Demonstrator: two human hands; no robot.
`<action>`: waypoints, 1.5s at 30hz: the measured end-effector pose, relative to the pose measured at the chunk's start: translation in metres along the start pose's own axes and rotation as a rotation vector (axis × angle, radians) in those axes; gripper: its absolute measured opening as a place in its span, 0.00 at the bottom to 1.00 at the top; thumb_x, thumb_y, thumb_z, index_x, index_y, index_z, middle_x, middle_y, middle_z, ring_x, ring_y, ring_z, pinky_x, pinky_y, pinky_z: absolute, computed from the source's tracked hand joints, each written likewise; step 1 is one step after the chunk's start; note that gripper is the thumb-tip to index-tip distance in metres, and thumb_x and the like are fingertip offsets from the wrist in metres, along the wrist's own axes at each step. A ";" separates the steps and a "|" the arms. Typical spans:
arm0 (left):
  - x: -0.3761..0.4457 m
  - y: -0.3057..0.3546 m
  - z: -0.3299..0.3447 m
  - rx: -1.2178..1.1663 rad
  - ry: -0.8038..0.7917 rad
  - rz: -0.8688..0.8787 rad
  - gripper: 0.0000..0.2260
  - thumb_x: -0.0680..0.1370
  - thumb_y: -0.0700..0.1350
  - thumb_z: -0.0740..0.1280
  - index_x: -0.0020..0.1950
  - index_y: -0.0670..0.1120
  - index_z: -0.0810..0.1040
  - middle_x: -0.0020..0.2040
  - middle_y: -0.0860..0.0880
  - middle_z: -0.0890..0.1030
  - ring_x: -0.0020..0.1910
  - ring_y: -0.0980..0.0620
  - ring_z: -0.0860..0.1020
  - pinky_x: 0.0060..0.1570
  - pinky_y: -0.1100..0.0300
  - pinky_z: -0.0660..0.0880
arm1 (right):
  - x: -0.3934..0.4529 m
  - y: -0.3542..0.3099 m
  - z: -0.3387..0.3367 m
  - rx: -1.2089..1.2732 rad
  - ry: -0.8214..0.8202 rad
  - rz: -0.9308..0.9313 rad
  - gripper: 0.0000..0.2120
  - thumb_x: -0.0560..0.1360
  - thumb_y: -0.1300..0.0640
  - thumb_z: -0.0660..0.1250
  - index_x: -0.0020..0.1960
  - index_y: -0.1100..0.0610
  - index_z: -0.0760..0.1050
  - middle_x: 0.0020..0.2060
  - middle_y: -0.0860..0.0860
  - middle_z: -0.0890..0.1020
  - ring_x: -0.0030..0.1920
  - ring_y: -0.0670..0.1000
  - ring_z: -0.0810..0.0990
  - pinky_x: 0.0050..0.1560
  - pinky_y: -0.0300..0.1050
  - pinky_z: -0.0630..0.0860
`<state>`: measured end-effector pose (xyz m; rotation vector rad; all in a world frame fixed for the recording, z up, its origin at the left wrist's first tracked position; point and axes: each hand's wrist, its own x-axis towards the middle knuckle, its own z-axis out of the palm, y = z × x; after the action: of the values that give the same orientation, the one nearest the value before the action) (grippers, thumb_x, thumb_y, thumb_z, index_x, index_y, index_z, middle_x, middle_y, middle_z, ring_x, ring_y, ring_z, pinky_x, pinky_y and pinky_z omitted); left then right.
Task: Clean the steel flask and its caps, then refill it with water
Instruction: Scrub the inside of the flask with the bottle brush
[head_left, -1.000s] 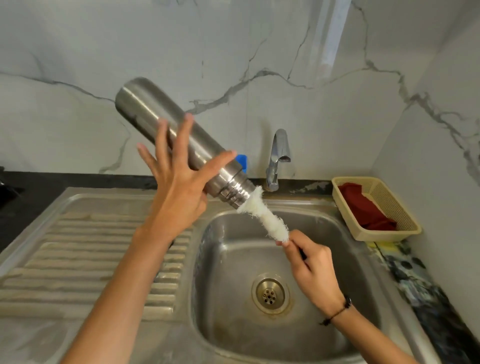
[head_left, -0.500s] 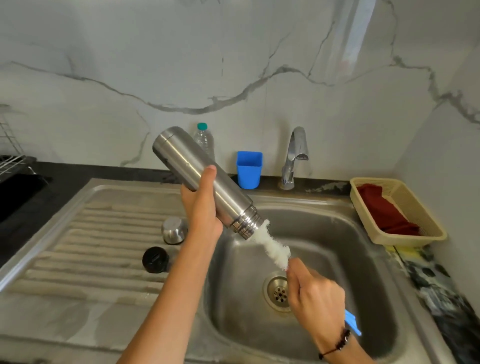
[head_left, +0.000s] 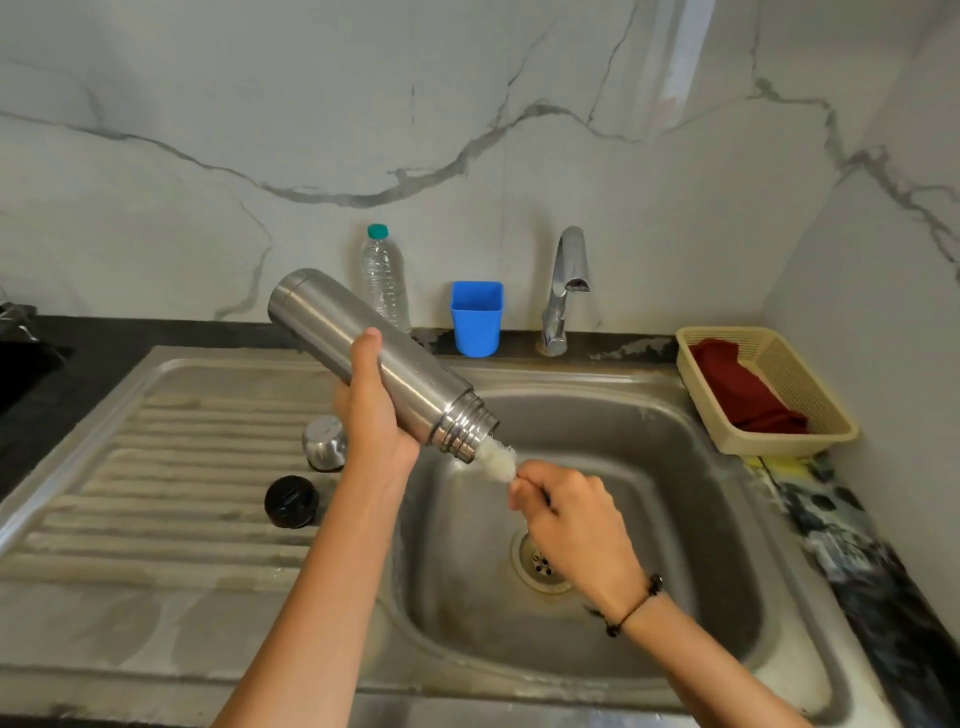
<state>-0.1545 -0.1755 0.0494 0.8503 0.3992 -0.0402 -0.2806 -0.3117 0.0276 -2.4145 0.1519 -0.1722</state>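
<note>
My left hand (head_left: 371, 415) grips the steel flask (head_left: 363, 343) round its middle, holding it tilted above the sink basin (head_left: 649, 467) with its open threaded mouth pointing down and right. A white bottle brush (head_left: 500, 456) goes into that mouth, and only a short tuft of bristles shows outside. My right hand (head_left: 566, 514) holds the brush handle right below the mouth. On the ribbed drainboard (head_left: 156, 467) stand the steel cap (head_left: 324, 442) and the black inner cap (head_left: 291, 501), both left of my left forearm.
A chrome tap (head_left: 563, 291) stands behind the basin, with a blue cup (head_left: 476, 318) and a clear plastic bottle (head_left: 384, 278) to its left. A beige basket (head_left: 810, 395) with a red cloth (head_left: 743, 387) sits on the right counter. The drain (head_left: 540, 566) lies under my right hand.
My left hand went from open fingers against the flask to a full grip, and the flask came lower. The brush has gone deeper into the mouth, my right hand following it up.
</note>
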 end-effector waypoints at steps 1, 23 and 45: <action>0.003 0.000 0.000 -0.004 0.000 -0.008 0.27 0.68 0.54 0.73 0.64 0.46 0.73 0.51 0.44 0.81 0.48 0.45 0.82 0.45 0.47 0.80 | 0.001 -0.002 -0.001 0.027 -0.031 0.016 0.11 0.76 0.55 0.60 0.35 0.50 0.72 0.23 0.46 0.68 0.33 0.51 0.71 0.37 0.47 0.70; 0.031 -0.016 0.004 0.017 0.068 -0.059 0.28 0.68 0.54 0.73 0.64 0.45 0.71 0.54 0.43 0.81 0.48 0.44 0.82 0.49 0.43 0.80 | -0.011 -0.001 -0.018 -0.634 0.233 -0.119 0.09 0.60 0.64 0.72 0.33 0.56 0.73 0.19 0.51 0.72 0.16 0.58 0.70 0.19 0.38 0.59; 0.049 0.008 -0.006 -0.077 0.127 -0.125 0.18 0.70 0.54 0.72 0.53 0.45 0.74 0.52 0.43 0.81 0.48 0.43 0.81 0.47 0.44 0.79 | -0.013 -0.003 -0.035 -0.635 0.405 -0.213 0.07 0.67 0.65 0.63 0.33 0.56 0.67 0.19 0.47 0.66 0.16 0.49 0.57 0.21 0.33 0.51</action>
<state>-0.1097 -0.1596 0.0341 0.7530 0.5696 -0.0869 -0.2988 -0.3300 0.0548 -2.9936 0.1460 -0.8200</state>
